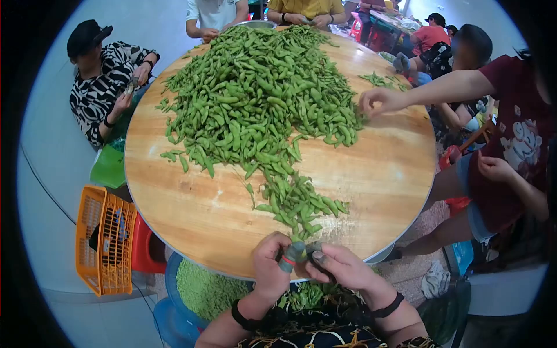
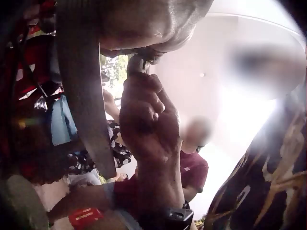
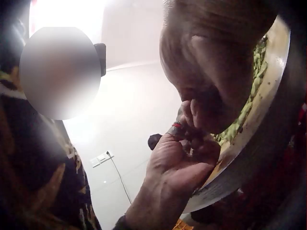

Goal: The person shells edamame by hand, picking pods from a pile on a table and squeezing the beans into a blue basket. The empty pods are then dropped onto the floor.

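Above the near edge of the table, my left hand (image 1: 271, 264) and right hand (image 1: 347, 267) meet fingertip to fingertip. Between them they pinch a small green soybean pod, mostly hidden by the fingers. A grey-green cover with a red band (image 1: 288, 262) wraps a left digit; dark coverings show on the right fingertips. The left wrist view has the right hand (image 2: 148, 115) with fingers curled in. In the right wrist view the left hand (image 3: 180, 163) is palm up beneath the other. A tail of soybean pods (image 1: 296, 200) reaches nearly to my fingertips.
A large heap of pods (image 1: 255, 93) covers the far part of the round wooden table (image 1: 191, 214). Below the edge stands a blue tub of shelled beans (image 1: 206, 287). An orange crate (image 1: 107, 240) is at left. Other people surround the table; one's hand (image 1: 383, 103) reaches toward the heap.
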`<state>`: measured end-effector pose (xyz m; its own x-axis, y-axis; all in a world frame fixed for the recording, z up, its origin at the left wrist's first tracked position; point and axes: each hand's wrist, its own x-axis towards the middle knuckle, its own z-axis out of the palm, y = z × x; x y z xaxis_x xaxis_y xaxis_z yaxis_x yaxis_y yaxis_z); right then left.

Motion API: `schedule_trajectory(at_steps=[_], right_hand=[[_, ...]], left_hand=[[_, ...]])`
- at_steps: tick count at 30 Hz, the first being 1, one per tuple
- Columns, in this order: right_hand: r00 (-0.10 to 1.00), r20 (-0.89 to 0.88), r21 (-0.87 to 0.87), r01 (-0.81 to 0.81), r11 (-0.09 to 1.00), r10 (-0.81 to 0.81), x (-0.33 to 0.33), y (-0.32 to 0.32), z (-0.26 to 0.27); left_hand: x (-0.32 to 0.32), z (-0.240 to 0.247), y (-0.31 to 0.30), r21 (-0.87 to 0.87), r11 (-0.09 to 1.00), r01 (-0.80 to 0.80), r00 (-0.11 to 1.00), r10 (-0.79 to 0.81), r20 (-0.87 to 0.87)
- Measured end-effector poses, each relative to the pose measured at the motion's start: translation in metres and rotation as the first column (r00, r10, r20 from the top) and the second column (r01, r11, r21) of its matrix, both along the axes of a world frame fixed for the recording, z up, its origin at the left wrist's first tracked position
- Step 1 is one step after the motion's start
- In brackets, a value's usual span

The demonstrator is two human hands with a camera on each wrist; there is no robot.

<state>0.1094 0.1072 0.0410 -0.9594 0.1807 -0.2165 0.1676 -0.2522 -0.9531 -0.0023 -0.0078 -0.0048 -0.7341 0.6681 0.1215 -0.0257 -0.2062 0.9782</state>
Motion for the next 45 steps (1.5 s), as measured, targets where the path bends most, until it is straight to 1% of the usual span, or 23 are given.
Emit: schedule_trajectory(at_steps=[6,9,11,13,15,17,18,20,23,26,28,30,32,34,36,38,39,40,41,42,43,44,45], right_hand=[[0.995,0.043,-0.175,-0.078,0.982,0.087,-0.001,0.005,-0.003],[0.999,0.025,-0.029,-0.026,0.999,0.026,-0.003,0.003,-0.011],[1.000,-0.002,-0.061,0.001,0.998,-0.001,-0.003,0.001,-0.014],[0.996,0.092,-0.439,0.053,0.897,-0.013,-0.002,0.002,-0.012],[0.997,0.066,-0.685,0.009,0.729,0.050,0.001,0.008,-0.016],[0.997,0.030,-0.702,-0.027,0.712,0.068,0.003,0.009,-0.016],[0.996,0.035,-0.713,-0.029,0.701,0.077,0.004,0.009,-0.015],[0.996,0.049,-0.508,-0.034,0.860,0.069,0.005,0.011,-0.013],[0.997,0.031,-0.419,-0.055,0.906,0.075,0.008,0.012,-0.013],[0.996,0.027,-0.472,-0.065,0.879,0.088,0.013,0.018,-0.014],[0.997,0.023,-0.422,-0.063,0.905,0.080,0.012,0.017,-0.018],[0.997,0.021,-0.368,-0.061,0.928,0.074,0.012,0.017,-0.018],[0.996,0.045,-0.571,-0.033,0.820,0.072,0.013,0.016,-0.015],[0.995,0.026,-0.657,-0.055,0.752,0.096,0.016,0.012,-0.018],[0.993,0.000,-0.731,-0.080,0.677,0.118,0.016,0.012,-0.015],[0.990,0.118,-0.519,-0.005,0.855,0.077,0.016,0.011,-0.004],[0.990,0.118,-0.520,-0.009,0.854,0.083,0.016,0.010,-0.005],[0.995,0.089,-0.196,-0.018,0.980,0.036,0.016,0.010,-0.006],[0.999,0.046,0.150,-0.010,0.989,0.003,0.017,0.010,-0.009],[0.999,0.048,0.151,-0.017,0.988,0.010,0.017,0.010,-0.016],[0.998,-0.041,0.391,0.051,0.919,-0.038,0.018,0.010,-0.026],[0.988,-0.139,0.599,0.133,0.790,-0.060,0.019,0.011,-0.031],[0.989,-0.138,0.600,0.124,0.790,-0.051,0.020,0.010,-0.030]], left_hand=[[0.006,0.002,0.006,-0.025,0.987,-0.160,0.980,0.162,0.118],[0.006,0.002,0.004,-0.081,0.989,-0.124,0.984,0.112,-0.137],[0.002,0.002,0.003,-0.079,0.993,-0.083,0.992,0.075,-0.106],[-0.002,0.006,-0.001,-0.032,0.971,0.238,0.948,-0.226,0.226],[-0.003,-0.002,0.001,0.038,0.973,0.226,0.957,-0.229,0.177],[0.000,0.012,0.007,0.242,0.933,0.266,0.889,-0.335,0.314],[0.000,0.015,0.006,0.206,0.934,0.293,0.883,-0.347,0.318],[0.002,0.012,0.007,0.125,0.957,0.261,0.911,-0.287,0.295],[0.006,0.012,0.007,0.030,0.977,0.209,0.940,-0.209,0.269],[0.008,0.015,0.008,-0.035,0.980,0.195,0.958,-0.182,0.223],[0.009,0.016,0.008,-0.116,0.981,0.154,0.988,-0.154,0.010],[0.011,0.017,0.007,-0.094,0.977,0.191,0.979,-0.183,0.090],[0.010,0.013,0.005,-0.068,0.973,0.219,0.964,-0.205,0.170],[0.005,0.001,0.000,0.103,0.930,0.352,0.899,-0.367,0.241],[0.005,0.000,-0.001,0.122,0.930,0.346,0.891,-0.367,0.267],[0.008,0.000,-0.002,0.143,0.928,0.344,0.880,-0.372,0.295],[0.011,0.003,-0.001,0.051,0.953,0.299,0.942,-0.303,0.145],[0.013,0.006,-0.001,-0.032,0.971,0.236,0.971,-0.237,-0.017],[0.014,0.012,-0.002,-0.032,0.973,0.230,0.973,-0.230,-0.017],[0.014,0.021,-0.002,-0.183,0.967,0.178,0.970,-0.204,-0.132],[0.015,0.027,-0.003,-0.324,0.940,0.106,0.950,-0.192,-0.245],[0.016,0.029,-0.004,-0.323,0.941,0.099,0.953,-0.184,-0.242],[0.015,0.031,-0.005,-0.334,0.938,0.096,0.946,-0.190,-0.262]])
